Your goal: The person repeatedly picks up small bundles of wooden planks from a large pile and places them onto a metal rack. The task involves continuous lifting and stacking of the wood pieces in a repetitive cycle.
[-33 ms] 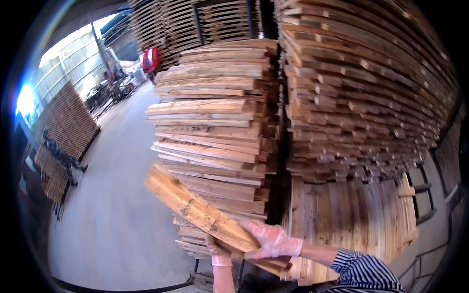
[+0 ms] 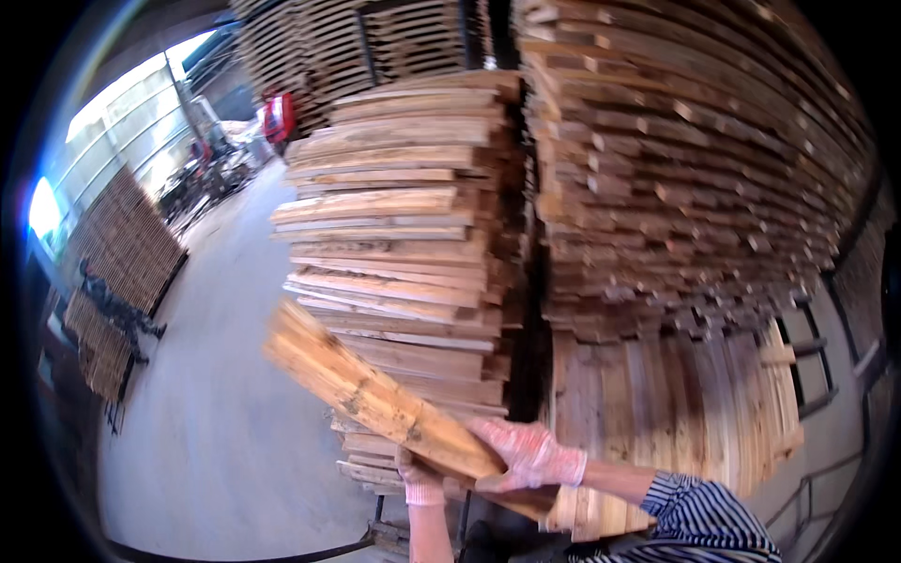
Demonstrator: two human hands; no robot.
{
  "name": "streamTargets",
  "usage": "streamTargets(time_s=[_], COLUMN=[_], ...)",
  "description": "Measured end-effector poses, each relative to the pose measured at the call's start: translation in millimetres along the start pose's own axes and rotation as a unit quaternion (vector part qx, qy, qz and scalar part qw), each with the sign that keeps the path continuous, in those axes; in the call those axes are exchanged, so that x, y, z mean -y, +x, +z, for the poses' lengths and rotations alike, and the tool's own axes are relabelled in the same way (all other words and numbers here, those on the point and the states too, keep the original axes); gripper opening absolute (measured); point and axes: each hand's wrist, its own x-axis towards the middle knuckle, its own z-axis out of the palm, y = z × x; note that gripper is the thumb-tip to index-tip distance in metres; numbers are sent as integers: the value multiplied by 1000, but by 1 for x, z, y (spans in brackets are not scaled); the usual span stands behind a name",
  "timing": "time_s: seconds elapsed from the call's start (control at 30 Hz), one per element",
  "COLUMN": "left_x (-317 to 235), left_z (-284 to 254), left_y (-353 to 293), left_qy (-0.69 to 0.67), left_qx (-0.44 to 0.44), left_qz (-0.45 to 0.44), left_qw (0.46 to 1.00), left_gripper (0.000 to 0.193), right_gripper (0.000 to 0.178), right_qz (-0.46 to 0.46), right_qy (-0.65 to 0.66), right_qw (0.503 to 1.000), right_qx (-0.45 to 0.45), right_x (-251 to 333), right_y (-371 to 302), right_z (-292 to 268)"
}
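A pale rough wooden board (image 2: 371, 394) slants from the lower middle up to the far left, held in both my hands. At least one more board shows beneath its near end, partly covered by my fingers. My right hand (image 2: 530, 457), in a pink-and-white knit glove, grips the upper side near that end. Below the board, my gloved left hand (image 2: 420, 480) is closed round its underside, most of its fingers hidden. Just beyond, a tall stack of rough boards (image 2: 394, 249) has uneven ends. To the right lies a lower layer of boards (image 2: 648, 413) side by side.
A high wall of stacked timber (image 2: 685, 178) rises at the right, with a dark gap beside the nearer stack. Concrete floor (image 2: 216, 375) runs along the left. There a person in dark clothes (image 2: 113, 300) stands by slatted stacks (image 2: 127, 235). A red object (image 2: 279, 117) shows far off.
The view has shifted slightly, so the stacks sit a little further left. Both hands keep their grip on the boards, whose far end appears slightly further left and higher.
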Motion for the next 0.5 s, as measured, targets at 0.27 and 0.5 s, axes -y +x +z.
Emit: streamTargets(time_s=[0.27,0.5], left_x=[-36,109], left_z=[105,185], left_y=[12,13], left_qy=[440,596], left_qx=[108,151], left_qz=[-50,-220], left_qw=[890,757], left_gripper=[39,56], right_gripper=[102,110], right_qz=[80,266], right_qy=[165,374], right_qw=[895,829], right_qx=[-406,-321], right_x=[46,-61], right_y=[-41,-166], right_z=[-17,54])
